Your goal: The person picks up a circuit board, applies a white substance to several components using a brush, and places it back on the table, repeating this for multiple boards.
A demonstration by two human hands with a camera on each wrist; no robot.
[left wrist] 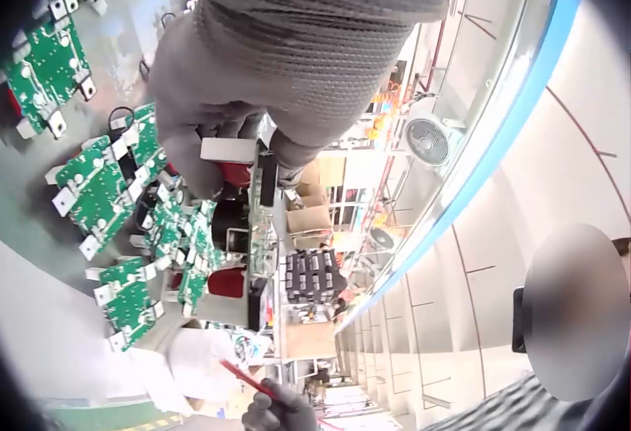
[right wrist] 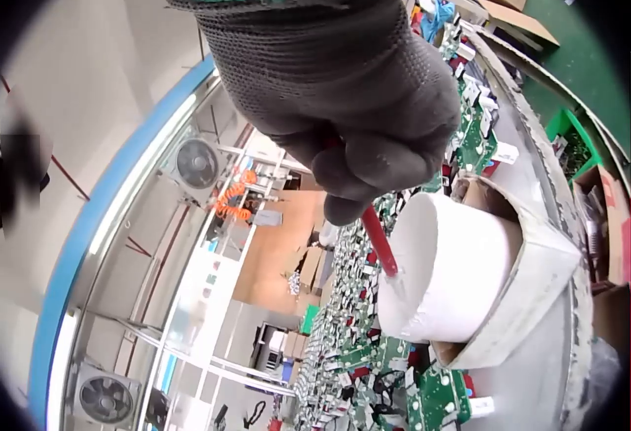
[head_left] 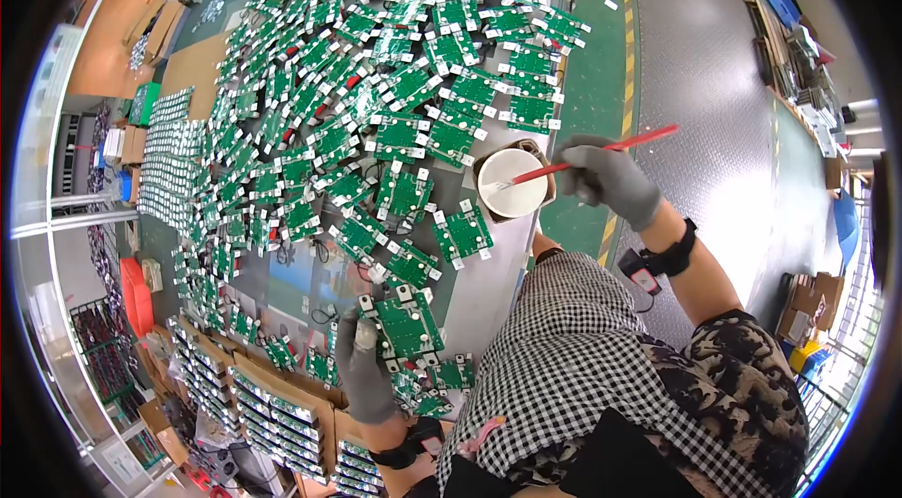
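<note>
My gloved left hand [head_left: 365, 376] grips a green circuit board [head_left: 406, 323] by its edge, with white tabs at the board's corners. In the left wrist view, that board is edge-on beneath the fingers. My gloved right hand [head_left: 611, 180] holds a red-handled brush [head_left: 648, 135] between thumb and fingers. The brush's lower end reaches inside a white tub [right wrist: 473, 268], and its tip overlaps the tub's inner wall in the head view. Around the tub is an open cardboard box [right wrist: 552, 268] at the table's right edge.
Many similar circuit boards [head_left: 404, 85] cover the table, some overlapping. Smaller boards stand in rows [head_left: 169, 164] at the far left. Racked boards in cardboard trays [head_left: 272, 404] line the near left edge. A floor aisle [head_left: 691, 75] runs along the right.
</note>
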